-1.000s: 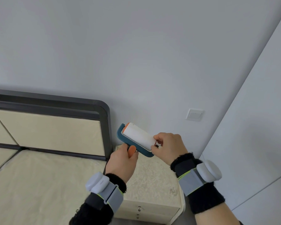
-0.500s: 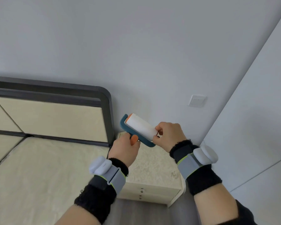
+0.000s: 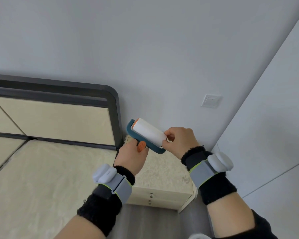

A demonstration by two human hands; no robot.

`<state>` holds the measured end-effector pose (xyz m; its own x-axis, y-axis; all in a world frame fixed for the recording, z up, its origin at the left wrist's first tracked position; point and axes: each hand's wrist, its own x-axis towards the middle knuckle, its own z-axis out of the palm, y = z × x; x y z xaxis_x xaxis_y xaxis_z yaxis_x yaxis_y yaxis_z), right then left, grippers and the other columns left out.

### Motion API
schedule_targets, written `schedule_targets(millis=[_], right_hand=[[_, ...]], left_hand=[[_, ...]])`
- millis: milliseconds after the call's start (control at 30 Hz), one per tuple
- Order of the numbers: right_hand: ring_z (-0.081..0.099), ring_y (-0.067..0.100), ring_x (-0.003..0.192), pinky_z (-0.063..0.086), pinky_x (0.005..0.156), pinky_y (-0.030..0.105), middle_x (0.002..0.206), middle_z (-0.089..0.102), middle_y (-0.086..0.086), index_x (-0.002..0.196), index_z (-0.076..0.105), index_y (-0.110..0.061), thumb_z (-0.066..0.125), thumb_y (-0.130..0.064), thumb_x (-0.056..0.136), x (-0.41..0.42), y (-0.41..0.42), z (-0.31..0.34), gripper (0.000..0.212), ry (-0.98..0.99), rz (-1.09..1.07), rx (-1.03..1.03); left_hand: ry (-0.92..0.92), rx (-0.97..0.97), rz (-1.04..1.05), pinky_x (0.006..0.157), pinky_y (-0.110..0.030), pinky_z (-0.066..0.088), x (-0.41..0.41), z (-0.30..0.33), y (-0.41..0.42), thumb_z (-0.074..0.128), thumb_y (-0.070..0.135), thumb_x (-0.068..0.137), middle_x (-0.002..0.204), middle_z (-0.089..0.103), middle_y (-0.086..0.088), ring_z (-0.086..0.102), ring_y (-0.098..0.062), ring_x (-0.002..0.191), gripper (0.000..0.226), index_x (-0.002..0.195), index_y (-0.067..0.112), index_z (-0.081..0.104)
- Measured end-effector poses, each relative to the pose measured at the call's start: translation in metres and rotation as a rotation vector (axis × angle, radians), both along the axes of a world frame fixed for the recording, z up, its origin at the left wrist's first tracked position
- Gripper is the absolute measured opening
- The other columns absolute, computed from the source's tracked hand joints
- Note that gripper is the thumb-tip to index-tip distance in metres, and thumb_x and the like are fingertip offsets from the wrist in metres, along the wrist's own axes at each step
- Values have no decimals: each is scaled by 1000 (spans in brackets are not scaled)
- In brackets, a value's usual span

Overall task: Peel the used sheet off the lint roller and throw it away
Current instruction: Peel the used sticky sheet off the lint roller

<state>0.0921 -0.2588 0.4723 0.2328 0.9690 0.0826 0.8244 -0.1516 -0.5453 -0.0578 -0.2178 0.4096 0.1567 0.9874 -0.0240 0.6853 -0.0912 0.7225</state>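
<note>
I hold a lint roller [image 3: 148, 132] in front of me above the nightstand: a white paper roll in a teal frame with an orange handle and orange end caps. My left hand [image 3: 132, 156] is closed around the orange handle from below. My right hand [image 3: 179, 140] pinches the right end of the white roll between thumb and fingers, at the edge of the outer sheet. The sheet still lies flat on the roll.
A cream nightstand [image 3: 160, 171] with small drawer knobs stands below the hands, against the wall. A bed with a dark-framed padded headboard [image 3: 55, 111] fills the left. A wall switch [image 3: 211, 100] sits above right. A closet panel [image 3: 273, 135] runs along the right.
The view has tilted down and both hands with the roller sit a little higher and to the right. My right fingers have shifted at the roll's right end.
</note>
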Motion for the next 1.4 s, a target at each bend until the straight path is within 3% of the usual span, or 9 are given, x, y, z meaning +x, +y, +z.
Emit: schedule_targets(millis=[167, 267, 333, 400, 533, 633, 967, 1200, 1400], right_hand=[[61, 15, 88, 44, 80, 22, 86, 70, -6, 109, 58, -18, 58, -21, 77, 1, 0, 1, 32, 273, -123, 82], [57, 3, 80, 39, 66, 15, 71, 60, -22, 111, 48, -23, 58, -24, 78, 3, 3, 1, 34, 393, -166, 113], [55, -1, 74, 35, 60, 10, 69, 59, -20, 108, 48, -22, 57, -26, 80, 3, 6, 2, 30, 400, -172, 133], [55, 7, 73, 35, 59, 10, 72, 60, -12, 106, 51, -20, 55, -27, 84, 3, 8, 2, 23, 385, -178, 153], [58, 16, 74, 42, 67, 22, 76, 63, -5, 89, 59, -18, 55, -23, 86, 3, 8, 2, 8, 336, -194, 271], [59, 16, 75, 41, 68, 23, 78, 67, -3, 82, 68, -16, 51, -19, 87, 3, 7, 2, 17, 284, -175, 314], [54, -5, 78, 37, 64, 4, 93, 61, -9, 111, 61, -20, 56, -17, 79, -1, 7, 2, 32, 372, -110, 239], [58, 0, 78, 44, 67, 11, 87, 65, -8, 88, 68, -22, 58, -12, 81, -2, 7, 4, 16, 350, -101, 381], [54, -6, 80, 38, 65, 5, 93, 60, -8, 103, 66, -18, 57, -18, 81, -4, 7, 0, 24, 392, -98, 289]], left_hand=[[-67, 42, 31, 48, -23, 40, 0, 0, 1, 54, 36, 83, 62, 54, 6, 52, -11, 56, 18, 72, 23, 48], [-104, 63, 50, 49, -24, 42, 0, 3, 1, 55, 38, 83, 62, 54, 6, 52, -11, 55, 20, 71, 24, 47], [-125, 69, 51, 49, -23, 42, 1, 6, 0, 56, 37, 83, 62, 53, 6, 51, -10, 55, 21, 69, 26, 46], [-148, 72, 50, 49, -24, 43, 2, 9, -1, 56, 37, 84, 63, 54, 6, 52, -10, 56, 21, 68, 27, 45], [-171, 87, 44, 48, -23, 39, 2, 11, -5, 57, 36, 84, 62, 53, 7, 50, -9, 54, 21, 68, 26, 46], [-188, 97, 57, 48, -22, 38, 2, 12, -5, 57, 35, 84, 61, 53, 7, 49, -9, 54, 21, 68, 25, 47], [-250, 92, 100, 46, -19, 34, 1, 15, -4, 58, 33, 84, 60, 51, 6, 47, -7, 51, 22, 68, 23, 46], [-246, 86, 112, 49, -22, 41, 0, 12, -4, 58, 35, 83, 63, 56, 3, 51, -10, 55, 20, 73, 19, 51], [-250, 92, 107, 48, -18, 37, -1, 12, -5, 59, 36, 83, 65, 56, 8, 52, -6, 57, 18, 71, 27, 48]])
